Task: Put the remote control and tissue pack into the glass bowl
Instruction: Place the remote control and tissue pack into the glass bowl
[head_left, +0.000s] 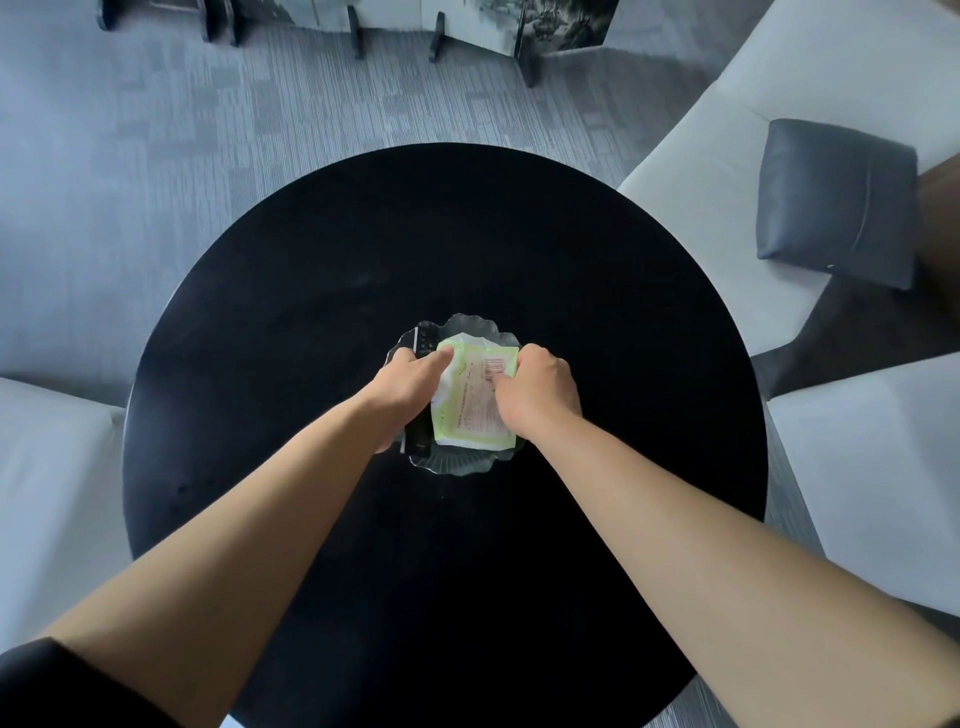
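Fingers, left hand (410, 376): were curled over the near-left part of the remote control (422, 343); the forefinger lay stretched toward the tissue pack (475, 402) and touched its far-left corner. Grip on the remote appeared closed, though the underside of the hand was hidden.
Fingers, right hand (537, 387): were bunched into a narrow, fist-like pinch on the right edge of the tissue pack, thumb on its top face beside the printed barcode.
Tissue pack: lay flat, printed side up, white with a light green border, inside the glass bowl (467, 323). Its near end reached the bowl's near rim.
Remote control: was black, long and slim, lying lengthwise along the left side of the bowl, just beside and touching the pack's left edge. Its far end with small buttons showed beyond the left hand; its near end showed below the wrist. Middle section was covered by the hand.
Glass bowl: was clear, with a scalloped rim, standing near the middle of the table (311, 260). Only the far and near rims were visible past the contents and hands.
Table: was round and black.
Surroundings: pale upholstered seats (701, 171) stood to the right and left; a dark grey cushion (836, 202) rested on the right seat; grey carpet (156, 156) lay beyond the table.
Forearms: were bare, reaching from the lower corners toward the bowl.
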